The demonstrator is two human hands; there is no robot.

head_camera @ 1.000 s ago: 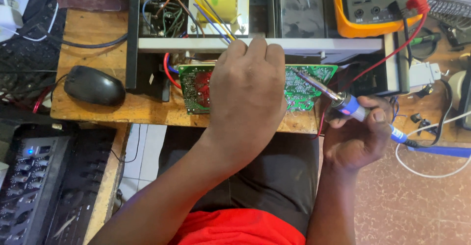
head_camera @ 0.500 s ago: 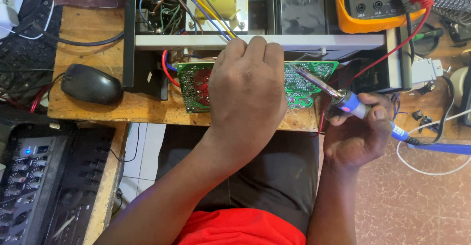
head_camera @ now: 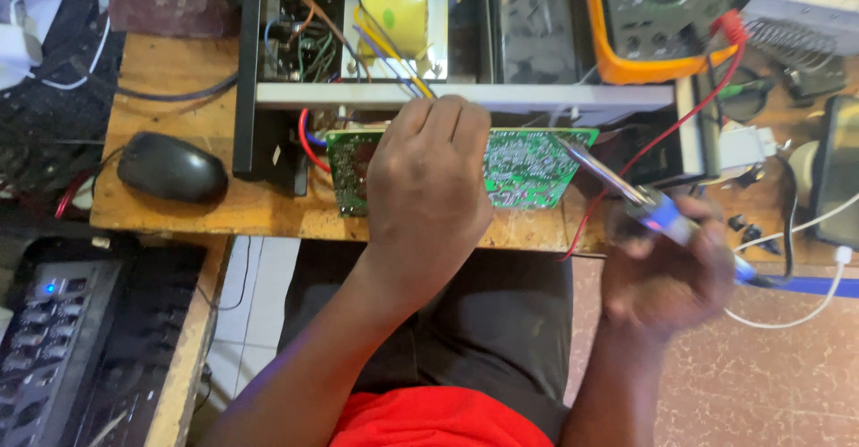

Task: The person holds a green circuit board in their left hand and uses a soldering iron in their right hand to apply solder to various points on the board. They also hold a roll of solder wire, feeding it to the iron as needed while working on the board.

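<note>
Green circuit board (head_camera: 523,168) was pressed flat under left hand (head_camera: 429,187); judged light, stiff, fragile, best gripped by edges. Soldering iron (head_camera: 626,187) was clenched in right hand (head_camera: 671,272).

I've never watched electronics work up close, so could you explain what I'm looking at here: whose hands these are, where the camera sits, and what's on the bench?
The picture comes from a camera worn on a person's head, looking down at their own two bare hands and lap. The left hand rests on a green printed circuit board lying at the edge of a wooden workbench. The right hand holds a soldering iron with a metal tip and blue handle, its tip at the board's right end. Behind the board stands an opened metal chassis with a yellow-taped transformer. Nearby lie a black computer mouse and an orange-cased multimeter with a red lead.
</note>
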